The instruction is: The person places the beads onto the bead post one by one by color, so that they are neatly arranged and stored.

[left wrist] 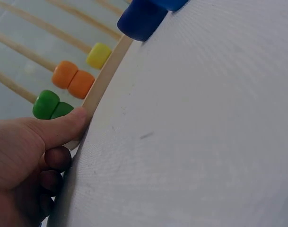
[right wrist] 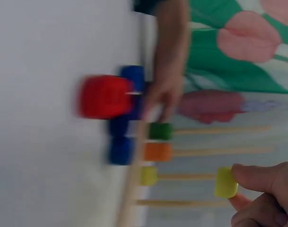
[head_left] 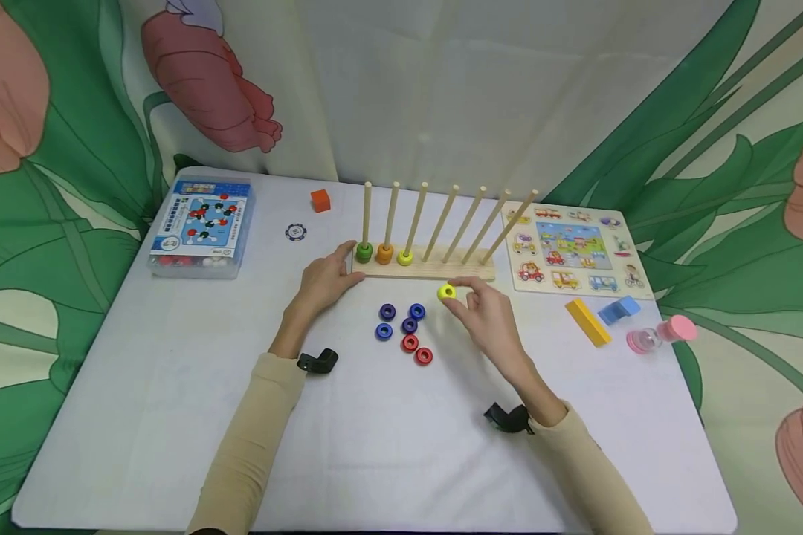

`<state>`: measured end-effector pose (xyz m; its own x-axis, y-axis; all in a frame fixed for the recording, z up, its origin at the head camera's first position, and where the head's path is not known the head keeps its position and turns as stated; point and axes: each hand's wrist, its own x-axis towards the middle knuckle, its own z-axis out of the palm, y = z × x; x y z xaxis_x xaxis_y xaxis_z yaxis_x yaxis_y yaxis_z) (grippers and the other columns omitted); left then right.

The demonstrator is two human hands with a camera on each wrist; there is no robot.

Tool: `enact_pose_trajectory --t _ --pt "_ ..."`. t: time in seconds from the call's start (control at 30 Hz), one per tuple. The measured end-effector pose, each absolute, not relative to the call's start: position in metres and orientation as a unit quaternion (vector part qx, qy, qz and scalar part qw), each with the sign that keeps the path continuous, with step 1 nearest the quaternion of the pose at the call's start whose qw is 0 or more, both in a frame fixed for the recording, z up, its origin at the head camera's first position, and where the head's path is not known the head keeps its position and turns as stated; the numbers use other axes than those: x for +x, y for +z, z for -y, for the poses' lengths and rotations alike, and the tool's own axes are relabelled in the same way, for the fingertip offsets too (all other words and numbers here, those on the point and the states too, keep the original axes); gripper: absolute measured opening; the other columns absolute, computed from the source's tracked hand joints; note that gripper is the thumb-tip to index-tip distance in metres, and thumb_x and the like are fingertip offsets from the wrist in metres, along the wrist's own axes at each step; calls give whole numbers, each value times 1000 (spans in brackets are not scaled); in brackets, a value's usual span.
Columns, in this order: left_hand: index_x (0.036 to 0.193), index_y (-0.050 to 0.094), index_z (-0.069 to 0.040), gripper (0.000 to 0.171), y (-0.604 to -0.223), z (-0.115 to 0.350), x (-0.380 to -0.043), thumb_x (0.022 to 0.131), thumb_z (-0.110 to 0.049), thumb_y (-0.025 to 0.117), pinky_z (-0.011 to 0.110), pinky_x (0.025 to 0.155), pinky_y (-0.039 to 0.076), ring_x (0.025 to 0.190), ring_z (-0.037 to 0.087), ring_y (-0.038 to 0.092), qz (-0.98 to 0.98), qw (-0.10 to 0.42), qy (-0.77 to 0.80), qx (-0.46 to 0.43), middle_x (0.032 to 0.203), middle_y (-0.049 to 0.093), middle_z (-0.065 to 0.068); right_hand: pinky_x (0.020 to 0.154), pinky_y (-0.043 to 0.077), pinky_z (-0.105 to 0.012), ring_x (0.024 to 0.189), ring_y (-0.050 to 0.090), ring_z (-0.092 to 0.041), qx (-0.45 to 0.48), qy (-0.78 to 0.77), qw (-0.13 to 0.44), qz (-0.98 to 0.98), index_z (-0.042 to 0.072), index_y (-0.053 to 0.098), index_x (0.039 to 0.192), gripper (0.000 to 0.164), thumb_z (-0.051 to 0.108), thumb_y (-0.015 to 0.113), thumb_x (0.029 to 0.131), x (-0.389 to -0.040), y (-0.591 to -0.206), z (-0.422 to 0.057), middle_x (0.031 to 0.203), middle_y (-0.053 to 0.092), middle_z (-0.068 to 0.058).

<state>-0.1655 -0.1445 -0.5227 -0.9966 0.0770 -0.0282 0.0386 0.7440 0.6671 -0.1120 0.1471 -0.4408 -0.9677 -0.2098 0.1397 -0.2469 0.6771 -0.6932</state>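
My left hand (head_left: 323,284) grips the left end of a wooden peg stand (head_left: 435,273), thumb along the front edge of its base. Seven upright pegs rise from the base. Green rings (left wrist: 46,104) sit on the first peg, two orange rings (left wrist: 65,74) on the second and one yellow ring (left wrist: 99,56) on the third. Between thumb and forefinger, my right hand (head_left: 491,319) pinches another yellow ring (right wrist: 224,183), held up in front of the stand. Several blue rings (head_left: 384,337) and two red rings (head_left: 424,363) lie on the table in front of the stand.
A clear plastic box (head_left: 204,227) stands at the back left, near an orange cube (head_left: 320,200) and a poker chip (head_left: 296,232). To the right lie a picture puzzle board (head_left: 529,256), a yellow block (head_left: 588,322), a blue block (head_left: 619,310) and a pink-ended clear object (head_left: 678,328).
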Motion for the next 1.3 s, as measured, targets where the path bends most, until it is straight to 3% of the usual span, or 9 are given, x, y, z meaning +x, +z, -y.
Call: enact_pose_trajectory --t 0.23,0.47,0.73,1.0,1.13,1.3 --pt "147 35 -12 71 -524 142 -166 89 -39 65 31 53 35 57 18 46 -933 41 357 36 69 54 3 39 21 -27 41 29 -18 161 435 131 876 11 64 118 37 32 69 87 -148 -361 -113 51 34 -7" --pt "146 36 -11 70 -523 141 -164 88 -38 66 32 54 35 58 19 46 -934 36 355 34 68 54 3 41 22 -28 43 30 -18 158 422 132 883 13 64 119 35 31 68 89 -181 -333 -93 53 35 -8" --pt "146 36 -11 70 -524 141 -167 89 -39 66 31 53 34 57 18 46 -933 34 356 38 68 54 2 40 21 -26 39 26 -3 155 414 107 891 12 65 118 34 28 69 88 -186 -334 -85 55 36 -4" --pt "146 36 -13 70 -522 143 -166 88 -39 66 33 55 35 60 20 46 -936 35 350 25 70 54 4 41 22 -30 44 30 -21 169 441 120 873 16 64 120 36 32 68 88 -174 -341 -90 53 35 -9" --pt "146 36 -13 70 -523 144 -167 89 -39 66 32 56 34 61 20 46 -936 38 350 24 71 54 4 40 22 -29 43 30 -17 175 435 94 878 12 65 117 33 28 69 88 -157 -366 -101 52 36 -6" --pt "147 36 -14 70 -524 144 -167 89 -40 65 32 56 34 60 20 46 -937 39 346 22 71 54 3 39 23 -26 42 29 -12 163 427 15 889 9 66 113 31 24 71 87 -136 -417 -118 51 35 0"
